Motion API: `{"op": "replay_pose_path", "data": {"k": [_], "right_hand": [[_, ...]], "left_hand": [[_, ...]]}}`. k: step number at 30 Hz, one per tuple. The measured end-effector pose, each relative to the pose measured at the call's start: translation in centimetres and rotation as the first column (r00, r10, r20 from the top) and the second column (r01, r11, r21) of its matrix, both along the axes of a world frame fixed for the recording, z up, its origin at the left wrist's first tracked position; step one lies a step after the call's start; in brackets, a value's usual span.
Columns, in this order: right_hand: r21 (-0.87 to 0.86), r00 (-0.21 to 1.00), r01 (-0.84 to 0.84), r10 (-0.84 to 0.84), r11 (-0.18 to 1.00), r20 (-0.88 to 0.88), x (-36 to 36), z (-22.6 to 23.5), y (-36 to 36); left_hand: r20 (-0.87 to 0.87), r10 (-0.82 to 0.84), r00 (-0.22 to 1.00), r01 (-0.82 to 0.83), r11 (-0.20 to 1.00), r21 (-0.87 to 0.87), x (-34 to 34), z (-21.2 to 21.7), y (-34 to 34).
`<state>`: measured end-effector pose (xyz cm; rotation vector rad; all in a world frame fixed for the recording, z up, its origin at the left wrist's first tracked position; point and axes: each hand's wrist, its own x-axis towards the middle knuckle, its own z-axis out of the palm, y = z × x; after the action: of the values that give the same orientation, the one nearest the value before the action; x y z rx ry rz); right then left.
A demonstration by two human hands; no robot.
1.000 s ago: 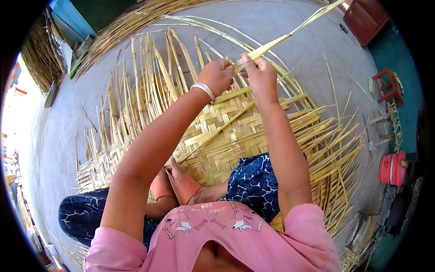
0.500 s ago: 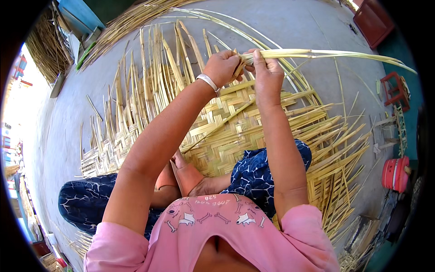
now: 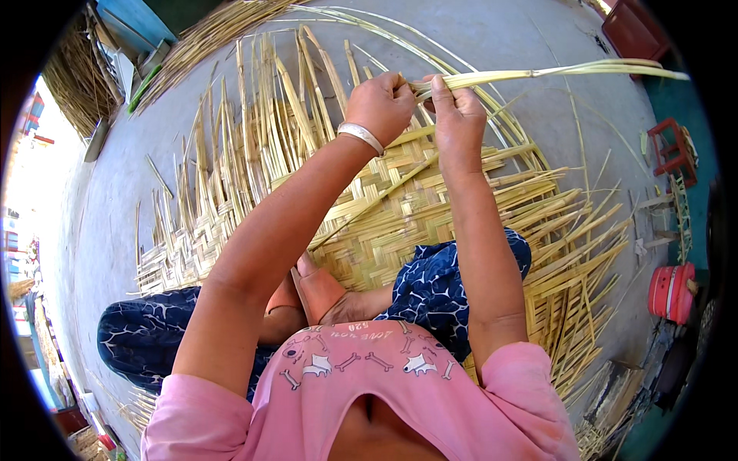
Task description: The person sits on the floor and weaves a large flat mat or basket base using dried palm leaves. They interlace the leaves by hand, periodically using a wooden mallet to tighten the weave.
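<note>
A long pale reed strip (image 3: 553, 72), split lengthwise, runs from my hands out to the right above the floor. My left hand (image 3: 382, 104), with a bangle at the wrist, is closed around the strip's near end. Right beside it, my right hand (image 3: 457, 115) pinches the strip between thumb and fingers. Below both hands lies a partly woven reed mat (image 3: 384, 223) in a slanting weave. Its loose strip ends fan out to the far left and to the right. My feet in orange sandals (image 3: 319, 294) rest at the mat's near edge.
Long reeds (image 3: 207, 46) lie in a heap at the far left. More thin strips (image 3: 400, 40) curve over the grey floor (image 3: 523, 38) beyond the mat. On the right are a small red stool (image 3: 673, 152) and a red round container (image 3: 670, 294).
Both hands have risen slightly, still close together on the strip. Its far end on the right has swung upward, and the split lengths lie closer together.
</note>
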<state>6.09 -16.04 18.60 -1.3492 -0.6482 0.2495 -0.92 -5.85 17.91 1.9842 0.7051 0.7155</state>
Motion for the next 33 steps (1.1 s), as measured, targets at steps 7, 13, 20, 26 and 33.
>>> {"op": "replay_pose_path", "data": {"k": [7,13,20,26,33], "right_hand": [[0.275,0.963,-0.138,0.194,0.952,-0.189,-1.3,1.6,-0.3],[0.161,0.975,-0.122,0.148,0.979,-0.164,-0.2,0.9,0.3],[0.026,0.983,-0.124,0.126,0.992,-0.136,0.5,0.8,0.3],[-0.03,0.993,-0.092,0.09,0.995,-0.07,0.0,0.3,0.6],[-0.03,0.963,0.071,-0.06,0.997,0.262,-1.0,-1.5,1.0]], "left_hand": [[0.17,0.208,0.963,-0.055,0.773,-0.631,-1.1,0.7,1.9],[0.255,-0.283,0.925,0.378,0.771,-0.513,-3.2,1.7,0.7],[0.091,-0.419,0.903,0.426,0.856,-0.293,-3.8,1.4,1.1],[0.018,-0.23,0.973,0.23,0.958,-0.172,-3.5,0.4,0.6],[-0.059,0.109,0.992,-0.092,0.968,0.234,-2.2,0.0,-0.4]]}}
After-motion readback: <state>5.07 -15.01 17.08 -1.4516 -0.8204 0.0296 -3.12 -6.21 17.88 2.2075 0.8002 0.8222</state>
